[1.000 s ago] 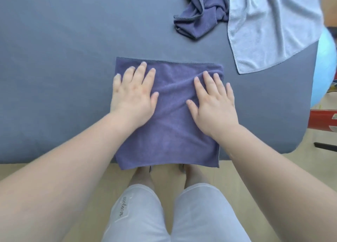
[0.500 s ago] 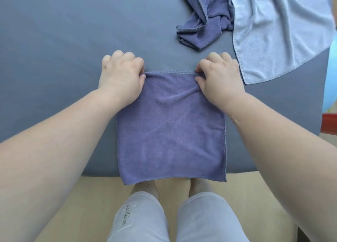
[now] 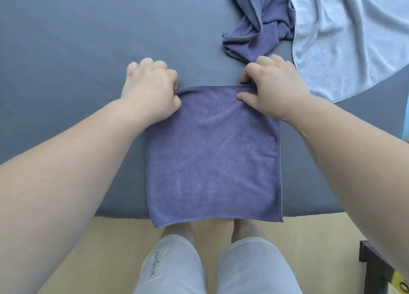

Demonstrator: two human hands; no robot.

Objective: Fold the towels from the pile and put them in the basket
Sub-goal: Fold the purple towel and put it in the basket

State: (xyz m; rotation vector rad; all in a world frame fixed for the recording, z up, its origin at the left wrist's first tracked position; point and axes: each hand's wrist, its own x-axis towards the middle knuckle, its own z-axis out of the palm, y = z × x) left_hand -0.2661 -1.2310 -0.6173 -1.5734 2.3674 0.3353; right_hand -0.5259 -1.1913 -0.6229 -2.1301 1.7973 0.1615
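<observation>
Two purple towels point(image 3: 212, 156) point(image 3: 261, 28), one pale blue towel point(image 3: 345, 39), two hands point(image 3: 152, 92) point(image 3: 276, 92).

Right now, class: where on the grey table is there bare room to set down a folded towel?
The widest bare stretch of table lies left of the left hand and the flat purple towel. A narrow strip runs right of that towel, nearer than the light blue towel. Crowded: far right, the crumpled purple towel just beyond the right hand.

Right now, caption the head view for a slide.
Left hand and right hand pinch the far corners of the purple towel on the grey table; the pile lies beyond.
</observation>
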